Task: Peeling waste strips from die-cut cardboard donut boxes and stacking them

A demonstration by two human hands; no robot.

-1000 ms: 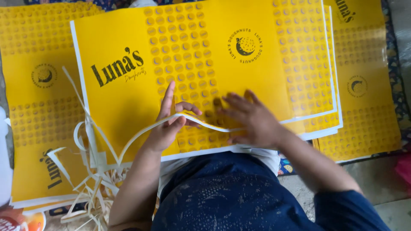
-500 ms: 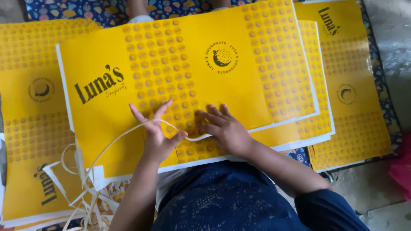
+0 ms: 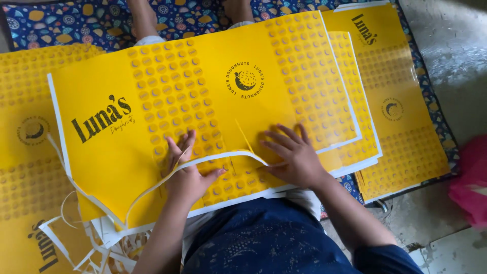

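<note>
A large yellow printed sheet [image 3: 228,106] with dotted bands and a white border lies on top of a stack across my lap. My left hand [image 3: 188,178] pinches a thin white paper strip [image 3: 223,156] that curves away from the sheet's near edge, from the lower left up to my right hand. My right hand [image 3: 295,158] lies flat on the sheet with its fingers spread, pressing where the strip still joins the sheet. A thin yellow sliver [image 3: 243,136] stands up between my hands.
More yellow sheets lie at the left [image 3: 25,152] and right [image 3: 401,101] on a blue patterned mat [image 3: 61,20]. Loose white strips [image 3: 101,248] pile up at the lower left. Another person's legs [image 3: 144,20] are at the top. A pink object [image 3: 469,187] sits on the concrete floor.
My left hand has come down onto the sheet with the strip, and the strip now bends lower across the near edge. My right hand has spread flatter.
</note>
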